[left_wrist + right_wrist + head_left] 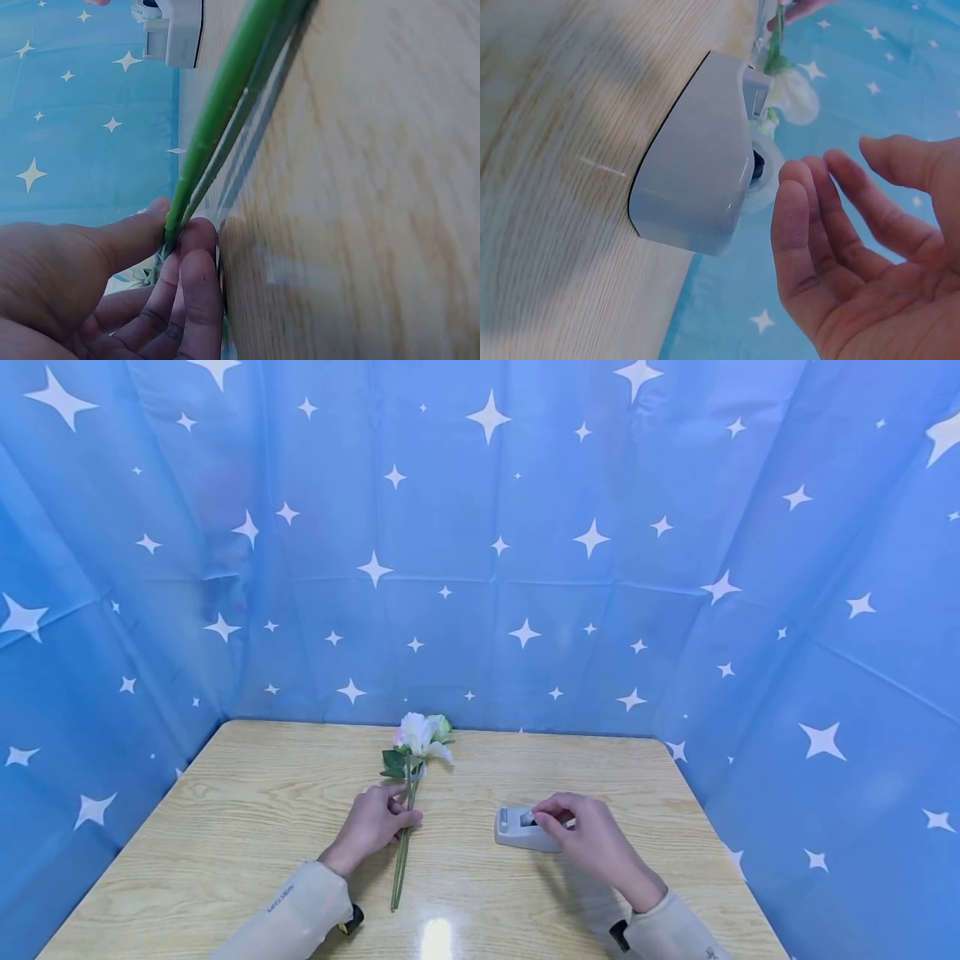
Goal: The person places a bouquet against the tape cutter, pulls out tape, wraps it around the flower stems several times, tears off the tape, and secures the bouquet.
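Artificial flowers (pixel 417 733) with white petals and green leaves lie on the table, blooms toward the back. My left hand (pixel 367 827) pinches their long green stems (pixel 206 135) between thumb and fingers, close to the tabletop. To the right stands a grey tape dispenser (pixel 517 839) with a clear tape roll (pixel 769 187) in it. My right hand (pixel 588 839) hovers at the roll, fingers bent loosely. In the right wrist view its thumb and fingertips are apart, with nothing seen between them.
The wood-grain table (pixel 300 777) has rounded back corners. A blue curtain (pixel 450 527) with white stars hangs around its back and sides. Light-coloured sleeves (pixel 300 906) cover both forearms.
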Available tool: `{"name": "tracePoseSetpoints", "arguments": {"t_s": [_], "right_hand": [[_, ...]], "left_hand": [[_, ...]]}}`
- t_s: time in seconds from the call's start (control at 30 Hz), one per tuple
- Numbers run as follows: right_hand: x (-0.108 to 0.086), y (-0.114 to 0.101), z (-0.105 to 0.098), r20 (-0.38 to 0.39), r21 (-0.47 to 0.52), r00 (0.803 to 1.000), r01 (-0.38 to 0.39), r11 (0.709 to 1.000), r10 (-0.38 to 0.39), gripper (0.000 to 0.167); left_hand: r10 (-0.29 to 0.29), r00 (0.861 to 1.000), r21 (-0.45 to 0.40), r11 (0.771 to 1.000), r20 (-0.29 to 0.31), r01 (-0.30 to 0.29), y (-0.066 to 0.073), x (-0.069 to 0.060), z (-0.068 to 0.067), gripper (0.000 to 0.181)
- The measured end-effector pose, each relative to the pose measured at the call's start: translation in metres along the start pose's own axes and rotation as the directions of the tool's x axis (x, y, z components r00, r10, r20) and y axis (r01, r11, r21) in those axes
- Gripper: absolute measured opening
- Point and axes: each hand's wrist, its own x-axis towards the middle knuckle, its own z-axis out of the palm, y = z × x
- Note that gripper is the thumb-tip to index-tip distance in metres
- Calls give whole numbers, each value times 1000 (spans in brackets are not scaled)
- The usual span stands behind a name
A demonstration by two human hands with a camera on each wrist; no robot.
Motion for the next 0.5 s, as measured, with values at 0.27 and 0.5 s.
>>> {"name": "tracePoseSetpoints", "arguments": {"t_s": [0.27, 0.5], "right_hand": [[-1, 0, -2, -21, -6, 999, 25, 1000, -25, 10], [-2, 0, -3, -35, -8, 999, -2, 1000, 2, 10]], "left_hand": [[2, 999, 43, 999, -34, 0, 0, 0, -2, 67], [22, 999, 84, 996, -42, -18, -3, 1, -4, 64]]}}
